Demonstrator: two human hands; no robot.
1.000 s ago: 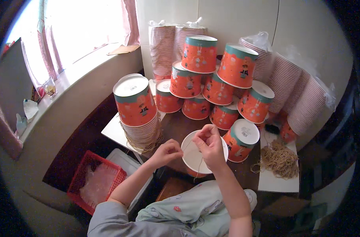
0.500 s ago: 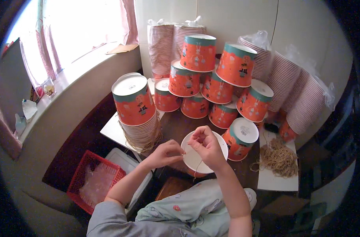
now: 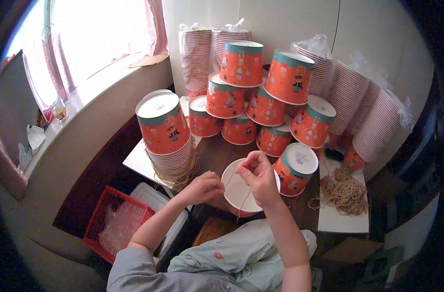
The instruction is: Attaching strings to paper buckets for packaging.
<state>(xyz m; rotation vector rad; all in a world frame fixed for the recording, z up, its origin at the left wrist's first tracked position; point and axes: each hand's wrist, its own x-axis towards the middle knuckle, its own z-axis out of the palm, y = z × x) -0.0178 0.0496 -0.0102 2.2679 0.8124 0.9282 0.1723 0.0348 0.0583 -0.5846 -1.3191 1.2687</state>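
An open orange paper bucket point(image 3: 236, 192) with a white inside stands upright in front of me. Over its right side, my right hand point(image 3: 261, 180) pinches a thin tan cord point(image 3: 246, 200), one strand of which droops across the opening to the front rim. Another strand slants from those fingertips towards the bucket's left rim. There, my left hand point(image 3: 205, 188) is closed, thumb and fingers together on the cord at the rim; the exact grip is partly hidden.
Upside-down orange buckets point(image 3: 241, 63) are piled behind, with bagged stacks point(image 3: 348, 92) along the wall. To the left rises a nested bucket stack point(image 3: 163, 126) hung with cords. A cord heap point(image 3: 346, 194) lies at right. A red basket point(image 3: 98, 224) holds clear plastic.
My right hand has shifted slightly up and left, and a cord strand now shows stretched towards the left rim. My left fingers have curled in and drawn back a little.
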